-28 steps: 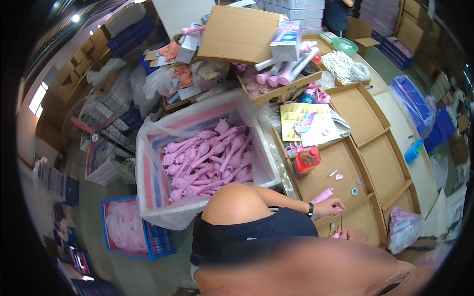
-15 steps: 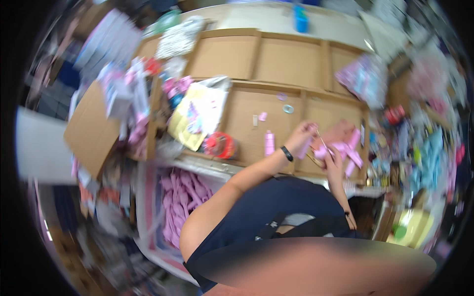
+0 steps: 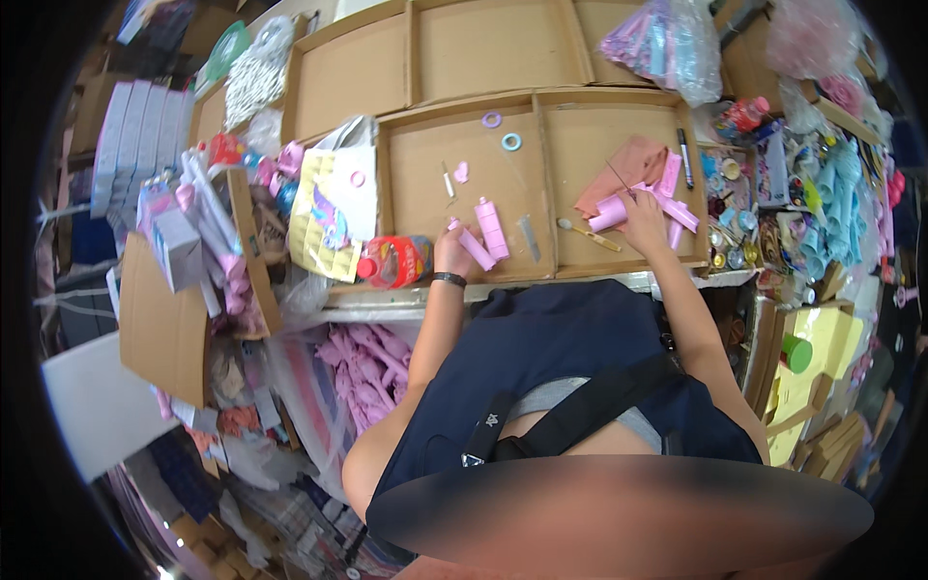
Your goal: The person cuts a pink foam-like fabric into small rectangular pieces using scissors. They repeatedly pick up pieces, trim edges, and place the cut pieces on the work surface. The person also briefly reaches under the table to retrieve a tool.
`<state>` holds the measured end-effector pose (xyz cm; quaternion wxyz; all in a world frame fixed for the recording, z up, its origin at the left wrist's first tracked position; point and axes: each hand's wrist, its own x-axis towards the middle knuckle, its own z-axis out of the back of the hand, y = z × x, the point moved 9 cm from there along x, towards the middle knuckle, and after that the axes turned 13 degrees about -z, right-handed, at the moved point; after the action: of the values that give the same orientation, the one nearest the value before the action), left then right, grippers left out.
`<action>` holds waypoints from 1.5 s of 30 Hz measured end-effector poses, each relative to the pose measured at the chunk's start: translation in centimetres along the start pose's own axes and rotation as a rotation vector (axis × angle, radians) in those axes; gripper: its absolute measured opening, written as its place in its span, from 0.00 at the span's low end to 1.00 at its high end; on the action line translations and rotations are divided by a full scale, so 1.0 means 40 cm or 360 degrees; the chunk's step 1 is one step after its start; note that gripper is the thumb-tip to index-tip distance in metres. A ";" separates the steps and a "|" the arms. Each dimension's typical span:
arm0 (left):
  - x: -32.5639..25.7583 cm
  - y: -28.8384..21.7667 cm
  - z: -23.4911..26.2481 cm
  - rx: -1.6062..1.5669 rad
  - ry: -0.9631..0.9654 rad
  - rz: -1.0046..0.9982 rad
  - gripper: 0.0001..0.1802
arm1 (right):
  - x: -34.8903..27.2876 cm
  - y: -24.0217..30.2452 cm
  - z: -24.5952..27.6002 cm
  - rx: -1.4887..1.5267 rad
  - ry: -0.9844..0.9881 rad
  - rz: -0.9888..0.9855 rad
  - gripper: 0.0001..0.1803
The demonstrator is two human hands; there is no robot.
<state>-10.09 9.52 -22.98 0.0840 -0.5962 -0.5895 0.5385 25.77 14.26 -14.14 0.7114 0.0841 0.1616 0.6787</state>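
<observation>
Two things could drop if squeezed too softly: the pink plastic tube (image 3: pixel 476 249) held in the left hand (image 3: pixel 450 253) and the thin dark stick (image 3: pixel 620 179) pinched in the right hand (image 3: pixel 642 222).

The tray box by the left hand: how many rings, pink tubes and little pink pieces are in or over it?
Rings: 2 (purple ring, blue ring)
Pink tubes: 2 (lying tube, held tube in the left hand)
Little pink piece: 1
Total: 5
</observation>
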 end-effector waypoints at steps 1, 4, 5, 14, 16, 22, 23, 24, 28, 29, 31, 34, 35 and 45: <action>-0.003 -0.006 0.033 0.0137 -0.0065 -0.0035 0.08 | -0.001 0.019 -0.005 0.0030 -0.0040 0.0144 0.26; -0.028 0.007 0.000 -0.0258 0.0115 0.0005 0.14 | 0.006 0.024 -0.031 -0.0230 -0.0076 0.0217 0.23; -0.041 0.014 -0.010 -0.0274 0.0105 0.0045 0.16 | 0.008 0.018 -0.040 -0.0365 -0.0050 0.0191 0.22; -0.150 -0.070 -0.174 0.0610 0.0523 -0.0442 0.13 | -0.060 0.002 0.089 0.0103 -0.0312 -0.0076 0.17; -0.177 -0.044 -0.233 0.0663 0.0759 -0.0397 0.13 | -0.055 -0.009 0.086 0.0262 -0.0270 -0.0219 0.17; -0.243 -0.011 -0.327 0.0772 0.1136 -0.0361 0.13 | -0.045 -0.053 0.118 0.0778 -0.0606 -0.0333 0.14; -0.243 -0.008 -0.321 0.0831 0.1130 -0.0343 0.12 | -0.043 -0.085 0.101 0.0949 -0.0525 -0.0496 0.13; -0.242 -0.006 -0.314 0.0875 0.1130 -0.0330 0.12 | -0.041 -0.112 0.082 0.1125 -0.0443 -0.0625 0.13; -0.236 0.006 -0.287 0.0813 0.1103 -0.0273 0.11 | -0.046 -0.154 0.042 0.1596 -0.0258 -0.0795 0.16; -0.236 0.007 -0.286 0.0814 0.1101 -0.0274 0.11 | -0.053 -0.170 0.025 0.1652 -0.0168 -0.0960 0.16; -0.244 0.002 -0.296 0.0798 0.1097 -0.0286 0.12 | -0.062 -0.157 0.032 0.2036 -0.0136 -0.0925 0.14; -0.274 -0.040 -0.329 0.1494 0.1130 -0.0556 0.11 | -0.088 -0.098 0.037 0.2556 0.0165 -0.1009 0.11; -0.317 -0.105 -0.381 0.1575 0.1206 -0.1107 0.13 | -0.098 -0.048 0.043 0.2454 0.0401 -0.0935 0.12; -0.521 -0.186 -0.531 0.2200 0.1447 -0.2504 0.16 | -0.200 0.281 0.198 0.1088 0.0478 -0.0082 0.18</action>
<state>6.82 6.49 2.44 0.9140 -0.0275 -0.2920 0.2802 17.74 7.84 -2.01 0.6276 0.2120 0.4835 0.5722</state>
